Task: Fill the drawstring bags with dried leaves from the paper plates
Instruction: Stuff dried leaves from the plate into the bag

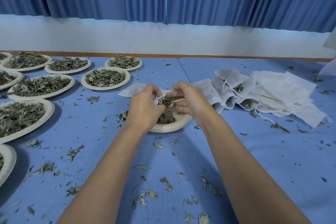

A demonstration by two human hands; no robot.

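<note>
A white drawstring bag (133, 90) is held above a paper plate (168, 127) that has a few dried leaves in it. My left hand (144, 106) grips the bag's open mouth, where dried leaves (165, 101) stick out. My right hand (189, 99) pinches the other side of the mouth and a white string. The bag's far end lies flat on the blue table behind my left hand. Much of the plate is hidden under both hands.
Several paper plates heaped with dried leaves (105, 78) cover the left side of the blue table (272, 160). A pile of white bags (263, 94), some with leaves inside, lies at the right. Loose leaf bits litter the table. Blue curtains hang behind.
</note>
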